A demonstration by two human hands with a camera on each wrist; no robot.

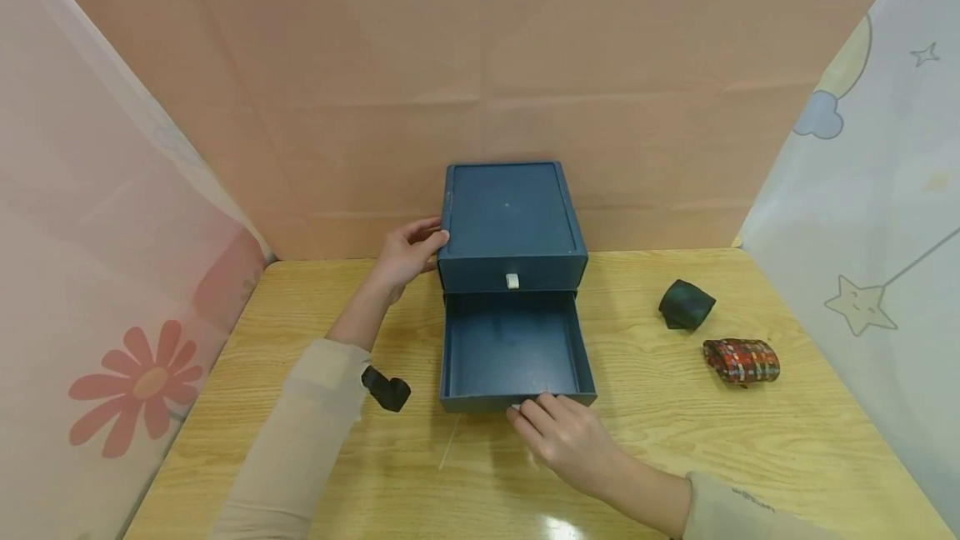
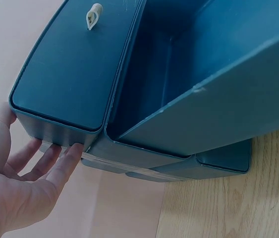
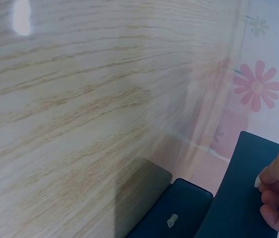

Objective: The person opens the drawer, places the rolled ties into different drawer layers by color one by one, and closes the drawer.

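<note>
Right hand (image 1: 572,438) pinching front lip of pulled-out lower drawer (image 1: 516,352) of dark blue two-drawer storage box (image 1: 512,219), drawer's long axis running toward person; left hand (image 1: 407,254) bracing box's left side, fingers relaxed.

Left wrist view: straight fingers (image 2: 62,166) touching box edge, nothing gripped.

Right wrist view: fingertips (image 3: 278,198) curling on drawer front above wooden counter (image 3: 80,99).
</note>
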